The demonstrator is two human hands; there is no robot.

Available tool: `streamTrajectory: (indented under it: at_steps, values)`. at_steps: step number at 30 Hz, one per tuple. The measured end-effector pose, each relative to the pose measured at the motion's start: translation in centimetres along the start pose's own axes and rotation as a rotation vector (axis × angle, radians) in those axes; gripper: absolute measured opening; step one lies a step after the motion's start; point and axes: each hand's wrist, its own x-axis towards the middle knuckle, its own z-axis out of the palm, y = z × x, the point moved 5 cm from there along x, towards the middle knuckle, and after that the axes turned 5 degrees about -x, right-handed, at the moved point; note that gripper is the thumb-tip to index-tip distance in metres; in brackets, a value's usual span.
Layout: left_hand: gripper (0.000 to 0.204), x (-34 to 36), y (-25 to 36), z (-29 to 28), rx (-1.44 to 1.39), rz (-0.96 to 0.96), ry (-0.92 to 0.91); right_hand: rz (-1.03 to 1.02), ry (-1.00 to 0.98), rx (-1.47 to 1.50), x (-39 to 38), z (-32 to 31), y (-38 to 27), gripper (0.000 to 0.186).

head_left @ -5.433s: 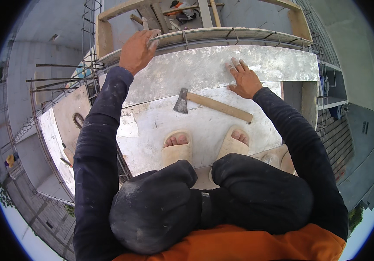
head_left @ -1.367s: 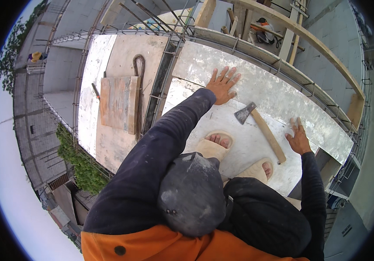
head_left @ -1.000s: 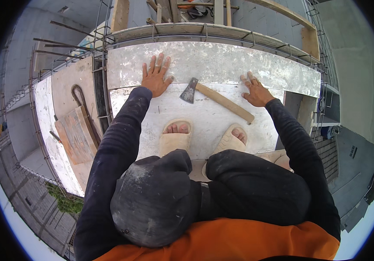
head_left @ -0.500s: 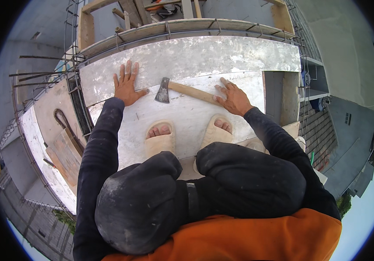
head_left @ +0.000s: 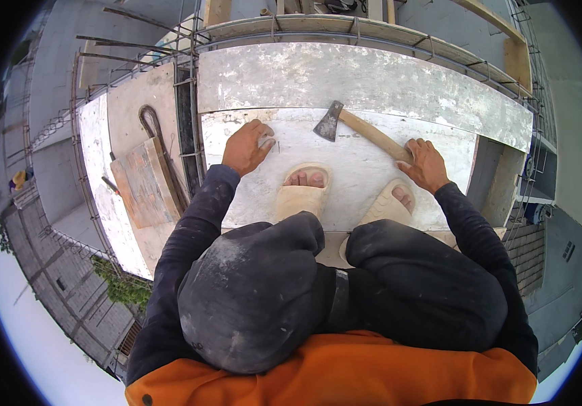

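Note:
My left hand (head_left: 247,149) rests on the white-smeared board (head_left: 365,193), its fingers bent and a gap showing between thumb and forefinger. Just beyond its fingertips is a thin dark nail (head_left: 278,146), apart from the hand. A hatchet (head_left: 371,135) with a dark metal head and pale wooden handle lies across the board, head toward the middle. My right hand (head_left: 429,166) has thumb and fingers around the handle's end. Both my feet, in cream sandals (head_left: 303,199), are on the board between my hands.
A grey, paint-stained plank (head_left: 358,81) borders the board on its far side, with steel rebar (head_left: 372,27) beyond. To the left lie a wooden float-like block (head_left: 143,183) and a bent dark bar (head_left: 159,139). An opening (head_left: 487,166) lies at the board's right, and buildings stand far below.
My left hand has gone from flat and spread to bent fingers, coming nearer the nail. My right fingers have closed around the hatchet handle's end. The whole view has shifted and tilted.

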Motion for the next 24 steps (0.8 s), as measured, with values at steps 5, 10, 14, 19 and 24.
streamTrajectory:
  at_steps: [5,10,14,19,24]
  values:
    - [0.033,-2.8,0.0,1.9,0.077,0.013,0.168,-0.025,-0.014,-0.018,0.7,0.1,-1.0,0.055]
    - [0.023,-1.0,1.2,3.1,0.086,-0.005,0.121,0.001,-0.020,-0.010,-0.3,0.1,0.2,0.054]
    - [0.023,-1.4,-0.1,3.9,0.028,-0.018,0.155,-0.043,0.027,-0.009,0.4,0.5,0.4,0.051]
    - [0.021,-0.3,0.3,4.1,-0.037,-0.009,0.101,0.096,0.126,0.152,-2.7,3.9,0.5,0.051]
    - [0.014,0.5,-2.0,3.7,-0.180,-0.062,0.013,0.119,0.111,0.231,-3.5,3.7,0.3,0.053]
